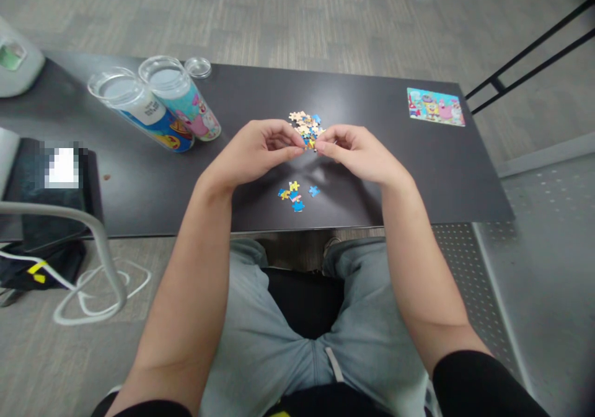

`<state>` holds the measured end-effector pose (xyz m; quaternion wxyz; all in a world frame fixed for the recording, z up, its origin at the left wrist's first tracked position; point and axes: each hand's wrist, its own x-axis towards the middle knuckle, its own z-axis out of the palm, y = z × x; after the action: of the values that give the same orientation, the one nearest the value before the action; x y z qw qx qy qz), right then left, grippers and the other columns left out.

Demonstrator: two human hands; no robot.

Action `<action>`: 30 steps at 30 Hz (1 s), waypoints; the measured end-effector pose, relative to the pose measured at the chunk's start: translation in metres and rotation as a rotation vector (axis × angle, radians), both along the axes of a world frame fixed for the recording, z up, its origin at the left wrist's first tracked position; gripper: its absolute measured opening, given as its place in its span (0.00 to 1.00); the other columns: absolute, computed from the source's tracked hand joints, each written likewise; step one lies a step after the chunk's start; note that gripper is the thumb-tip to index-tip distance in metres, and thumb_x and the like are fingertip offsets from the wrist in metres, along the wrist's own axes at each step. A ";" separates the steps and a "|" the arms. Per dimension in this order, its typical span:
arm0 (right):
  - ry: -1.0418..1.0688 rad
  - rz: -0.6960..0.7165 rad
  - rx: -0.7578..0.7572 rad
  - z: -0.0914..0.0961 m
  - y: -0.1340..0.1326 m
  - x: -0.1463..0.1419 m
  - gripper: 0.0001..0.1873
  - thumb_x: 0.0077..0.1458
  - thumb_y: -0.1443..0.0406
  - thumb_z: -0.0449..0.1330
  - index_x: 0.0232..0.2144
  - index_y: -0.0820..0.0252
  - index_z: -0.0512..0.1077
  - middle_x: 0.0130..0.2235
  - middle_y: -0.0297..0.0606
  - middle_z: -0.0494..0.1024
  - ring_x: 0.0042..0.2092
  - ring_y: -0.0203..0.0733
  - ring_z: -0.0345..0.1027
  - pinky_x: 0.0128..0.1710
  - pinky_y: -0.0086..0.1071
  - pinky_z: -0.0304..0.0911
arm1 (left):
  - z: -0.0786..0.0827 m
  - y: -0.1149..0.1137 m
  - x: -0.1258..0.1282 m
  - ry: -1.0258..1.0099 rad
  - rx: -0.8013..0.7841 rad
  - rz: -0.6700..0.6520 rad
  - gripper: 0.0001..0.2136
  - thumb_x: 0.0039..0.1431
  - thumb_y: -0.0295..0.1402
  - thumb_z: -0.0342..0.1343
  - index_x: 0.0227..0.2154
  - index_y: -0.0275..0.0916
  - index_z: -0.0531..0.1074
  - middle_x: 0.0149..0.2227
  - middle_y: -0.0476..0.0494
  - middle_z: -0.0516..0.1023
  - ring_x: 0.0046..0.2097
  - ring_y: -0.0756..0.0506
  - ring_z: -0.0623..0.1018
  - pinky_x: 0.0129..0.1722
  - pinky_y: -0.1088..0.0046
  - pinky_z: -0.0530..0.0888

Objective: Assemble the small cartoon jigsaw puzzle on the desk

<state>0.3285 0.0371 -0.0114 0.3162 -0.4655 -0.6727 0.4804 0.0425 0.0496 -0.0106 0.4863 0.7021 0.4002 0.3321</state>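
Spanning the view from side to side, a dark surface (362, 98) with a faint sheen. On its left part, two clear-topped printed canisters stand side by side: a blue-and-yellow canister (160, 119) and a pink-and-turquoise canister (198, 110). Left hand (260, 147) and right hand (362, 150) meet near mid-surface, fingers curled. Grip on each side: thumb and fingertips drawn nearly together; cannot tell whether either has hold of a piece. Cartoon picture card (436, 107) lies flat near the far right corner. Pile of puzzle pieces (304, 121), mixed tan backs and coloured faces, sits at and just beyond the fingertips. Clear round lid (198, 67) near the far edge, behind the canisters. Loose cluster (295, 197), blue and yellow, nearer the person. Single blue piece (314, 191) just right of it, apart.
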 end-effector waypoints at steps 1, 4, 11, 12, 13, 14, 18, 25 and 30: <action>-0.004 -0.007 -0.008 -0.001 0.000 -0.002 0.25 0.68 0.37 0.83 0.43 0.47 0.87 0.43 0.37 0.87 0.45 0.52 0.77 0.52 0.46 0.77 | -0.001 0.000 0.001 -0.002 -0.004 -0.007 0.21 0.63 0.54 0.86 0.42 0.44 0.89 0.38 0.44 0.90 0.44 0.38 0.90 0.49 0.58 0.87; -0.049 -0.036 -0.036 0.001 -0.001 -0.005 0.19 0.72 0.45 0.83 0.42 0.48 0.86 0.42 0.37 0.86 0.46 0.52 0.77 0.51 0.45 0.77 | -0.001 0.000 0.002 0.034 -0.023 -0.015 0.23 0.62 0.55 0.88 0.42 0.44 0.87 0.39 0.45 0.90 0.43 0.38 0.90 0.47 0.59 0.86; -0.165 0.071 0.017 0.005 -0.004 -0.005 0.14 0.73 0.53 0.80 0.33 0.43 0.87 0.43 0.38 0.89 0.47 0.56 0.80 0.53 0.50 0.76 | -0.006 0.010 -0.015 0.115 0.099 0.248 0.18 0.70 0.53 0.81 0.42 0.46 0.84 0.41 0.42 0.91 0.41 0.40 0.84 0.41 0.61 0.80; -0.194 0.110 0.050 0.004 -0.004 -0.006 0.15 0.73 0.55 0.80 0.32 0.42 0.86 0.42 0.38 0.89 0.48 0.57 0.81 0.55 0.51 0.76 | -0.008 0.012 -0.019 0.139 0.125 0.293 0.16 0.70 0.51 0.80 0.42 0.46 0.84 0.41 0.42 0.91 0.40 0.40 0.83 0.40 0.61 0.79; -0.225 0.142 0.080 0.002 -0.004 -0.008 0.15 0.72 0.57 0.80 0.30 0.41 0.86 0.42 0.38 0.89 0.49 0.58 0.82 0.56 0.52 0.76 | -0.010 0.014 -0.022 0.171 0.145 0.334 0.15 0.70 0.49 0.79 0.42 0.47 0.84 0.41 0.43 0.90 0.39 0.41 0.81 0.40 0.61 0.78; -0.255 0.163 0.104 0.001 -0.004 -0.009 0.16 0.71 0.58 0.80 0.29 0.41 0.85 0.41 0.38 0.89 0.49 0.58 0.82 0.57 0.53 0.76 | -0.012 0.015 -0.026 0.206 0.163 0.371 0.13 0.70 0.48 0.79 0.42 0.47 0.84 0.40 0.44 0.90 0.38 0.41 0.80 0.40 0.61 0.77; -0.338 0.182 0.134 -0.001 -0.005 -0.013 0.18 0.68 0.59 0.82 0.28 0.40 0.82 0.39 0.38 0.87 0.48 0.59 0.82 0.57 0.54 0.77 | -0.019 0.018 -0.037 0.331 0.198 0.428 0.10 0.69 0.45 0.78 0.40 0.48 0.86 0.37 0.46 0.89 0.36 0.41 0.77 0.41 0.59 0.76; -0.270 0.196 0.089 0.003 -0.008 -0.002 0.13 0.66 0.56 0.83 0.33 0.41 0.84 0.39 0.36 0.84 0.43 0.54 0.76 0.48 0.51 0.71 | -0.035 0.023 -0.034 0.400 0.190 0.373 0.13 0.59 0.44 0.86 0.41 0.50 0.90 0.41 0.46 0.89 0.36 0.40 0.78 0.43 0.57 0.75; -0.230 0.154 0.054 0.008 -0.009 0.004 0.08 0.67 0.55 0.80 0.36 0.41 0.86 0.38 0.35 0.83 0.38 0.51 0.70 0.44 0.49 0.67 | -0.039 0.024 -0.031 0.403 0.257 0.394 0.13 0.56 0.42 0.86 0.38 0.50 0.89 0.44 0.44 0.89 0.39 0.39 0.78 0.44 0.56 0.76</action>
<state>0.3327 0.0278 -0.0034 0.2118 -0.4555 -0.7510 0.4285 0.0113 0.0732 -0.0500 0.2306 0.7185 0.5718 0.3220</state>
